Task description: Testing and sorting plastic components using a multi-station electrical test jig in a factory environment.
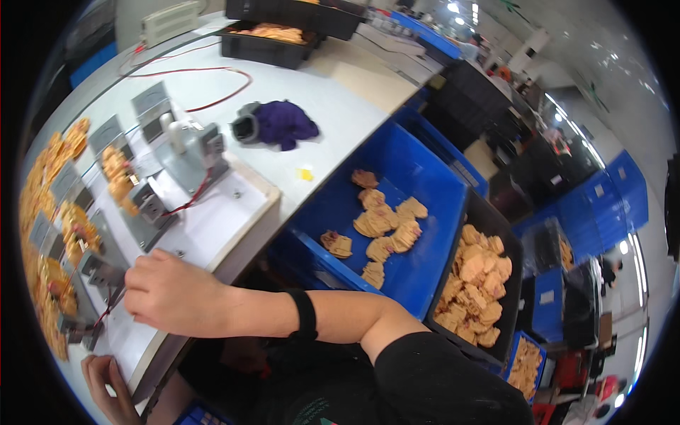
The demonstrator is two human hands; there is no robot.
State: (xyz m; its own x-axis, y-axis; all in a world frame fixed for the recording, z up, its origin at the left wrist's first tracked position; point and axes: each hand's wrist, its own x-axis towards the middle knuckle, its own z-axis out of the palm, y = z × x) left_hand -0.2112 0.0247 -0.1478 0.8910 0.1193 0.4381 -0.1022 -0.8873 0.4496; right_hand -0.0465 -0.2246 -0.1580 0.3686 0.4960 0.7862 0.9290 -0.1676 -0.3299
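My right hand (170,294) is closed beside a grey metal block (103,271) on the white fixture board (230,205); whatever its fingers grip is hidden. Below it, my left hand (106,386) lies at the board's near edge, its fingers loosely bent and apart, with nothing visible in them. A row of grey metal fixtures runs along the board. Tan moulded pieces with pinkish patches sit in them: a far piece (117,173), a middle piece (78,230) and a near piece (58,283). One fixture (180,159) at the far end has pale upright knobs.
Many tan pieces (44,173) are heaped along the left edge. To the right stand a blue bin (432,180) with several pieces and a black crate (516,283) full of them. A purple cloth (283,124) and a red cable (237,85) lie on the table.
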